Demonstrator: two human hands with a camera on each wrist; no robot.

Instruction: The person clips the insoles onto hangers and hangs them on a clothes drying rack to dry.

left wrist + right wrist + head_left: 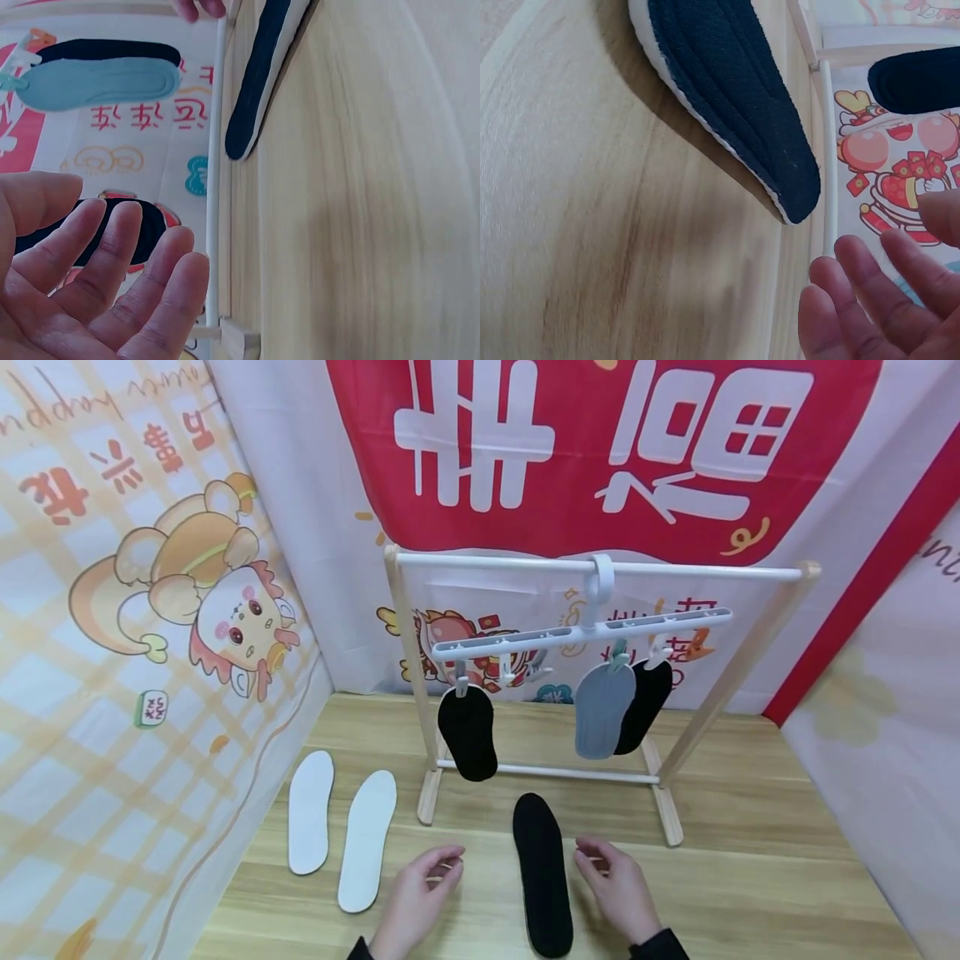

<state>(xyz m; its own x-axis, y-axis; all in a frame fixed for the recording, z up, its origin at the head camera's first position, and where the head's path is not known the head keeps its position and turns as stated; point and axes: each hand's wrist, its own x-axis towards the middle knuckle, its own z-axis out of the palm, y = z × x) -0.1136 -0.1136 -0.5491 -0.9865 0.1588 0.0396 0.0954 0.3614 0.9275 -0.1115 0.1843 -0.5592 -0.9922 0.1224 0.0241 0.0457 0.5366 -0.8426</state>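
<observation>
A black insole (543, 877) lies lengthwise on the wooden table, with a pale underside showing at its edge in the right wrist view. To its left is my left hand (424, 893), fingers relaxed and holding nothing. My right hand (617, 887) is close to the insole's right side, also with nothing in it. In both wrist views the fingers are loosely bent. From a white clip hanger (517, 642) hang a black insole (468, 733) at the left, a grey-blue insole (603, 710) and, partly hidden behind it, another black insole (647, 703).
Two white insoles, one farther left (311, 813) and one nearer the hands (367, 842), lie on the table (750, 893). The hanger hooks over the white top bar (495, 562) of a wooden-legged rack. Printed cloths (142, 635) line the left and back.
</observation>
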